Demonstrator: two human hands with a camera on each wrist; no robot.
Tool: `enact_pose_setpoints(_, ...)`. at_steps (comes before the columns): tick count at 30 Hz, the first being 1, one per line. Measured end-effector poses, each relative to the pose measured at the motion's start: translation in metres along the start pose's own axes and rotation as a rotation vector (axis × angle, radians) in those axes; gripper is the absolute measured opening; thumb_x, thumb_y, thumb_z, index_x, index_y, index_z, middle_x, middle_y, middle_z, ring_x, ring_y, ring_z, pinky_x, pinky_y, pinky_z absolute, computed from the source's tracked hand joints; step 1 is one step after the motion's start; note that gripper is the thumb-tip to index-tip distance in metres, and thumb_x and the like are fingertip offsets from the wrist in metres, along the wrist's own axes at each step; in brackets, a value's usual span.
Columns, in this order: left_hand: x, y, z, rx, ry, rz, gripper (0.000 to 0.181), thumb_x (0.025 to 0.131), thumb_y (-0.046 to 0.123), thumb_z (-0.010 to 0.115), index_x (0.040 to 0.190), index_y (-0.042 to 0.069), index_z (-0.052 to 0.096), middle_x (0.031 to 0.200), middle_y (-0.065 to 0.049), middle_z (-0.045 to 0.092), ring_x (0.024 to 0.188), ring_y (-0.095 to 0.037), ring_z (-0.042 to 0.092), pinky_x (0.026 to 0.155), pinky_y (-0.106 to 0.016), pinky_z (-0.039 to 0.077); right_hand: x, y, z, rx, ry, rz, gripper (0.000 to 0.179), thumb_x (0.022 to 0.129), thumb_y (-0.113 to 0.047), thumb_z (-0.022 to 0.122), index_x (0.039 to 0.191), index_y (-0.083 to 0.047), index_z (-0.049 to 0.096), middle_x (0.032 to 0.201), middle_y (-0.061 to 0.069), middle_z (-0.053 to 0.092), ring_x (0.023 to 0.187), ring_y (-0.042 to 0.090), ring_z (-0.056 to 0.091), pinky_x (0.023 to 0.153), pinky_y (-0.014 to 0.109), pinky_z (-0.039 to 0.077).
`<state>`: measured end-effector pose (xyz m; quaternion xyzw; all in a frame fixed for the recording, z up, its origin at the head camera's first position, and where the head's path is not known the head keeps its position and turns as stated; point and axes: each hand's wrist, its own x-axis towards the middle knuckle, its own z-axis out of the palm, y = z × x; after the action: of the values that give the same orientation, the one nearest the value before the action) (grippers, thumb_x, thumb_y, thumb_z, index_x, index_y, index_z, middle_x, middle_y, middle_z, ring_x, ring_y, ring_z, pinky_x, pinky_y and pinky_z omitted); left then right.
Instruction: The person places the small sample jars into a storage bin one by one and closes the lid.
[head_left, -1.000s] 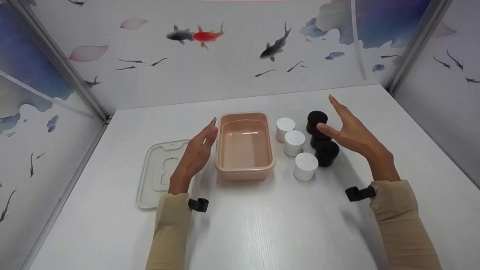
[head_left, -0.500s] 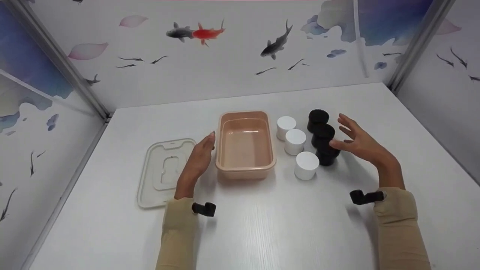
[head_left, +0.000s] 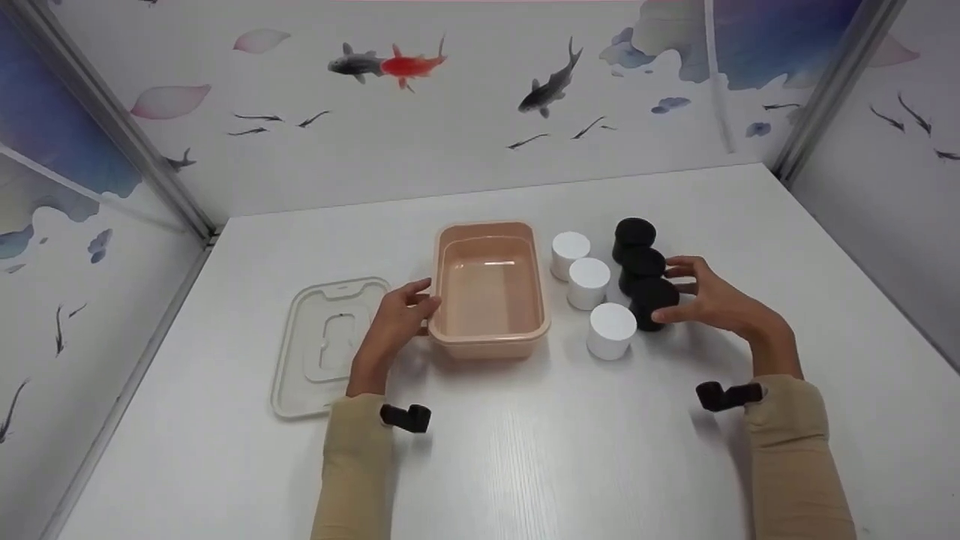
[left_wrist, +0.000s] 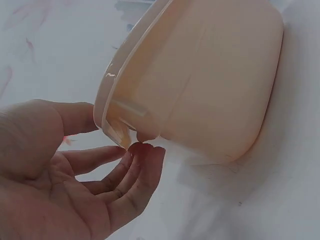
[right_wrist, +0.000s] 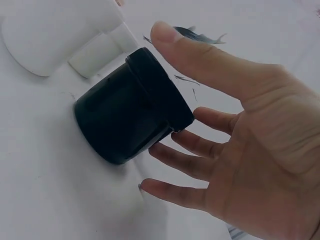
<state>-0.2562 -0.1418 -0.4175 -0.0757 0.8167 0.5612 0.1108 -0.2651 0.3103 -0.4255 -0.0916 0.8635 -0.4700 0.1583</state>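
A peach plastic tub (head_left: 491, 349) stands upright on the table with nothing in it. At its left rim, my left hand (head_left: 396, 322) lays the thumb on the rim and curls the fingers beneath, as the left wrist view shows with the tub wall (left_wrist: 215, 80). My right hand (head_left: 716, 296) spreads around the nearest of three black lidded jars (head_left: 651, 291). In the right wrist view the thumb (right_wrist: 210, 62) reaches over that jar's lid (right_wrist: 160, 90), while the fairly straight fingers sit at its far side.
Three white jars (head_left: 611, 330) stand between the tub and the black ones. A pale translucent lid (head_left: 289, 360) lies flat on the table left of the tub, partly behind my left hand. Printed wall panels (head_left: 480, 165) border the table (head_left: 510, 450) at the back and sides.
My left hand has come down to the tub's rim and curled under it. My right hand has lowered and moved toward the nearest black jar. The tub and jars stand where they were.
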Motion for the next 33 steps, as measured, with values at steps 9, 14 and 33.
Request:
enact_pose_setpoints(9,-0.002,-0.001,-0.003,-0.068,-0.012,0.004,0.052,0.101,0.022,0.059,0.15,0.013,0.046,0.126,-0.018,0.065,0.091,-0.018,0.069,0.065,-0.025,0.061,0.004,0.0,0.006,-0.03,0.027,0.011,0.092,0.084,-0.026,0.081,0.147,0.001,0.019,0.154,0.029,0.029,0.146,0.048,0.026,0.119,0.063,0.028)
enact_pose_setpoints(14,-0.002,-0.003,-0.005,-0.097,-0.031,-0.007,0.053,0.101,0.023,0.06,0.151,0.014,0.045,0.128,-0.017,0.065,0.094,-0.018,0.07,0.064,-0.024,0.06,0.003,0.001,0.004,-0.028,0.03,0.006,0.087,0.086,-0.025,0.08,0.144,0.0,0.021,0.152,0.027,0.03,0.146,0.046,0.028,0.119,0.061,0.028)
enact_pose_setpoints(33,-0.001,-0.004,-0.006,-0.204,-0.088,-0.039,0.052,0.101,0.022,0.06,0.15,0.015,0.045,0.135,-0.021,0.062,0.113,-0.034,0.068,0.069,-0.028,0.063,-0.006,-0.03,-0.003,-0.026,0.075,-0.004,0.083,0.092,-0.034,0.073,0.148,-0.004,0.019,0.154,0.025,0.028,0.147,0.046,0.03,0.117,0.062,0.03)
